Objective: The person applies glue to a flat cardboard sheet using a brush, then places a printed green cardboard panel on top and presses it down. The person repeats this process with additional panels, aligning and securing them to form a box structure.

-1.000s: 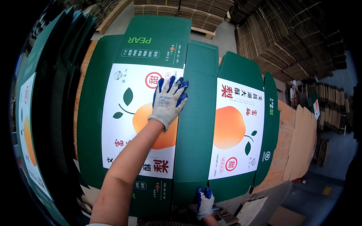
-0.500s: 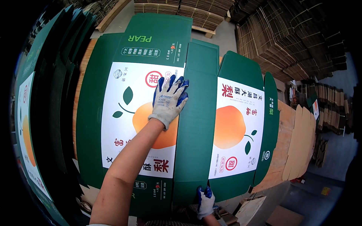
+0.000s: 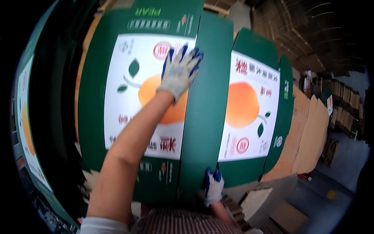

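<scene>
A flattened green carton blank (image 3: 204,97) lies spread before me, with white panels printed with orange pears. My left hand (image 3: 180,74), in a pale work glove with blue fingertips, rests flat on its left printed panel, fingers spread. At the near edge, my right hand (image 3: 214,187) wears a matching glove. Its fingers are bent round the blank's edge beside the slot between two flaps; part of the grip is hidden.
Several folded green cartons (image 3: 58,105) stand upright on the left. Under the blank is a wooden board (image 3: 278,167), with a brown cardboard sheet (image 3: 311,138) at its right. Stacks of bundled brown cardboard (image 3: 304,35) fill the back right.
The whole view has tilted, so the blank and both hands sit higher in the picture. Both hands keep about the same places on the blank.
</scene>
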The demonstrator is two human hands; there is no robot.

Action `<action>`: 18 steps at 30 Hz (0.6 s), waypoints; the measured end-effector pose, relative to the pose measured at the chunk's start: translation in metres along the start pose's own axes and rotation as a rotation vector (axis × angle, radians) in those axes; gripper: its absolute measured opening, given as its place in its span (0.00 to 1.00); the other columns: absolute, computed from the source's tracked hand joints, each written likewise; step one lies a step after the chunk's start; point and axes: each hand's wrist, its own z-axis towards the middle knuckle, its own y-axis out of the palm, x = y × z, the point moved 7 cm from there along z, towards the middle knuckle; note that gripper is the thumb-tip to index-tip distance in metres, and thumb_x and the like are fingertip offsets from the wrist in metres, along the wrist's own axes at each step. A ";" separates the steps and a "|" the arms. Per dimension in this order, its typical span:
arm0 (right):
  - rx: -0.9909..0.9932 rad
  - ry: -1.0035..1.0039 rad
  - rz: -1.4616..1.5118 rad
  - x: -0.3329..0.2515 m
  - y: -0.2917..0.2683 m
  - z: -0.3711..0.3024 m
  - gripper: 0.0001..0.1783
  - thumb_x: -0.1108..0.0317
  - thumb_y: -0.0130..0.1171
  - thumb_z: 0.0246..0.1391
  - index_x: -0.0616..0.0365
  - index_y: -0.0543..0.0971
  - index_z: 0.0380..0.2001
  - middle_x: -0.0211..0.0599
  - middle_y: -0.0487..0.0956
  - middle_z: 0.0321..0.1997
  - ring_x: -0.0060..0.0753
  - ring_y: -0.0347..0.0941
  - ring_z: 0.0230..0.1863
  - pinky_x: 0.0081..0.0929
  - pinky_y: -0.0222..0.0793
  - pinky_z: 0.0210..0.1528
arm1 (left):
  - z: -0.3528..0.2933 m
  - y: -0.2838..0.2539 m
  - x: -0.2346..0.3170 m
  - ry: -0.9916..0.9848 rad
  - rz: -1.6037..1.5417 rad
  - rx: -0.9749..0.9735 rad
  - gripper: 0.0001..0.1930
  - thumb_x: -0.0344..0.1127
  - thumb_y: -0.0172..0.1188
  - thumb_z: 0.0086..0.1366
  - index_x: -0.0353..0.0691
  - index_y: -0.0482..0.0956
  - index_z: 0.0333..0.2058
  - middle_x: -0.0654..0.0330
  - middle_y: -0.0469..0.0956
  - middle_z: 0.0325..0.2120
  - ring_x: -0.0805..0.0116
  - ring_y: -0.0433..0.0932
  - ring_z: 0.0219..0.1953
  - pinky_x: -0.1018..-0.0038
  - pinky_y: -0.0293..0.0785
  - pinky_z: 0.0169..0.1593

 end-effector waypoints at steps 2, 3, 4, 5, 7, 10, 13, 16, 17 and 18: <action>0.002 0.001 0.086 -0.007 0.005 0.002 0.12 0.67 0.52 0.52 0.64 0.73 0.37 0.27 0.72 0.30 0.17 0.63 0.29 0.18 0.62 0.32 | 0.006 0.005 -0.002 -0.001 0.058 -0.022 0.20 0.44 0.44 0.60 0.53 0.65 0.52 0.66 0.59 0.56 0.63 0.50 0.60 0.58 0.40 0.61; 0.006 0.033 0.091 0.001 0.003 0.005 0.13 0.67 0.52 0.52 0.64 0.72 0.38 0.27 0.72 0.30 0.18 0.64 0.29 0.18 0.62 0.32 | 0.006 0.005 0.000 0.011 0.093 -0.013 0.20 0.45 0.43 0.61 0.54 0.65 0.52 0.66 0.58 0.56 0.64 0.50 0.61 0.58 0.40 0.61; 0.013 0.075 0.089 0.010 -0.002 0.003 0.13 0.67 0.52 0.52 0.64 0.72 0.39 0.28 0.72 0.31 0.18 0.64 0.29 0.18 0.62 0.32 | 0.004 0.009 -0.001 -0.022 0.092 -0.066 0.20 0.46 0.42 0.62 0.55 0.64 0.53 0.67 0.57 0.57 0.67 0.49 0.61 0.59 0.39 0.62; 0.015 0.112 0.086 0.018 -0.006 0.003 0.14 0.67 0.52 0.52 0.65 0.72 0.40 0.29 0.72 0.31 0.19 0.64 0.29 0.19 0.63 0.32 | 0.004 0.009 -0.002 -0.032 0.104 -0.066 0.20 0.46 0.41 0.62 0.55 0.63 0.53 0.68 0.57 0.57 0.67 0.48 0.61 0.59 0.39 0.62; 0.014 0.116 0.079 0.019 -0.007 0.003 0.15 0.71 0.51 0.52 0.67 0.70 0.42 0.32 0.72 0.35 0.21 0.65 0.32 0.20 0.63 0.35 | 0.003 0.008 -0.002 -0.045 0.126 -0.067 0.20 0.47 0.41 0.62 0.56 0.63 0.53 0.68 0.56 0.57 0.69 0.48 0.61 0.60 0.39 0.62; 0.003 0.083 0.082 0.012 -0.005 0.005 0.16 0.73 0.49 0.52 0.69 0.69 0.44 0.34 0.72 0.38 0.23 0.66 0.35 0.21 0.64 0.39 | 0.003 0.011 -0.003 -0.076 0.191 -0.127 0.21 0.49 0.38 0.63 0.57 0.62 0.54 0.70 0.55 0.58 0.70 0.46 0.62 0.61 0.38 0.63; 0.006 0.079 0.026 0.019 -0.011 0.007 0.17 0.75 0.49 0.52 0.70 0.68 0.45 0.34 0.72 0.40 0.24 0.66 0.36 0.20 0.63 0.40 | 0.004 0.014 -0.004 -0.104 0.211 -0.141 0.21 0.50 0.37 0.63 0.57 0.61 0.54 0.70 0.54 0.58 0.70 0.46 0.62 0.61 0.38 0.63; -0.001 0.030 0.071 0.009 -0.005 0.004 0.17 0.72 0.51 0.52 0.69 0.69 0.44 0.34 0.73 0.39 0.22 0.67 0.36 0.18 0.63 0.40 | 0.003 0.016 -0.003 -0.095 0.234 -0.119 0.21 0.50 0.37 0.63 0.58 0.61 0.54 0.70 0.54 0.58 0.70 0.47 0.62 0.60 0.40 0.63; -0.006 0.018 0.097 0.004 -0.002 0.003 0.17 0.70 0.52 0.52 0.69 0.70 0.44 0.34 0.73 0.38 0.21 0.67 0.36 0.17 0.64 0.40 | 0.006 0.018 0.005 -0.060 0.165 -0.103 0.22 0.49 0.38 0.62 0.56 0.60 0.55 0.68 0.54 0.58 0.67 0.47 0.62 0.58 0.40 0.62; -0.007 0.015 0.100 0.003 -0.001 0.003 0.17 0.70 0.52 0.52 0.69 0.70 0.44 0.34 0.73 0.39 0.21 0.67 0.36 0.18 0.64 0.40 | 0.011 0.016 0.017 -0.031 0.096 -0.086 0.22 0.47 0.38 0.62 0.54 0.60 0.55 0.66 0.54 0.58 0.65 0.47 0.62 0.56 0.40 0.61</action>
